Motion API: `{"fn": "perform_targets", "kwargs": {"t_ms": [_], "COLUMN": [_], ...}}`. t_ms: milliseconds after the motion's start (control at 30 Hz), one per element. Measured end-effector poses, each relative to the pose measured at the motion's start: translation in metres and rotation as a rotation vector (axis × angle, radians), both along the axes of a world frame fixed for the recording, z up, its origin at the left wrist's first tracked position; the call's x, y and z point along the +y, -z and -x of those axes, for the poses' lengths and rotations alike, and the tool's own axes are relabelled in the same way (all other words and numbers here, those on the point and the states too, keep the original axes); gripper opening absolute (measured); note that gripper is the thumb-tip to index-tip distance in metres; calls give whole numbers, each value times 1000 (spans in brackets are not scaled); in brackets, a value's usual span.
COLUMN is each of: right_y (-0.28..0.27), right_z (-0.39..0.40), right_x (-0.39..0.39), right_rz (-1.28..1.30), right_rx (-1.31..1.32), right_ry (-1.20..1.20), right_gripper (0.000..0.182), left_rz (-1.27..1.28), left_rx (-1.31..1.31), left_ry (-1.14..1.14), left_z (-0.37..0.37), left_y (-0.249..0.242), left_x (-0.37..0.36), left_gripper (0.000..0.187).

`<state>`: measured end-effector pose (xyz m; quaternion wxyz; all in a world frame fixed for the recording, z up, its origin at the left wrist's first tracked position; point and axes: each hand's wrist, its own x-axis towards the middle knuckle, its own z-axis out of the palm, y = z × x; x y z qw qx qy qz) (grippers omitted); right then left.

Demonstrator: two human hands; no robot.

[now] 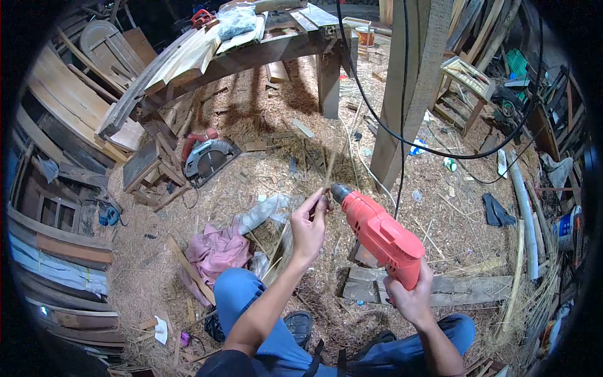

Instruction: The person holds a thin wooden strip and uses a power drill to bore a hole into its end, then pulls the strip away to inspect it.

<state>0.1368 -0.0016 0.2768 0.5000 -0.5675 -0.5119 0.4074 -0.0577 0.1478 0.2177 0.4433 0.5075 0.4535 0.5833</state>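
My right hand (411, 296) is wrapped round the handle of a red power drill (386, 235), which points up and to the left. Its dark chuck (340, 191) sits close to the fingertips of my left hand (309, 227). Between thumb and fingers, that hand pinches a thin wooden stick (331, 168), which rises past the tip of the chuck. The stick's lower part is hidden by the fingers. Below the drill, a weathered plank (446, 290) lies on the ground.
Wood shavings cover the ground. A circular saw (210, 158) leans by a small wooden stool (154, 169) at left, with a pink cloth (217, 251) nearer me. A workbench (251, 60) bearing boards stands ahead. Black cables (433, 151) hang beside a wooden post (402, 94).
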Motion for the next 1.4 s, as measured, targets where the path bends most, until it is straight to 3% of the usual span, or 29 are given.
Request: {"fn": "perform_targets", "kwargs": {"t_ms": [133,367,533,933,1400], "right_y": [15,8,10,16,14], "right_z": [2,1,0,5,0], "right_x": [0,5,-2,-4,-5], "right_rz": [32,20,72,56,52], "right_rx": [118,240,192,152,95], "right_ry": [23,52,7,1,-15], "right_gripper": [46,39,40,47,49], "left_rz": [-165,73,-43,45,59], "left_rx": [67,-31,-49,-182,-133], "left_ry": [-70,-42,-63,-28,-7], "left_z": [-4,11,11,4,3], "left_y": [-10,-15,2,-9,-9], "left_x": [-2,1,8,2,-1], "left_gripper": [30,28,31,32,31]}}
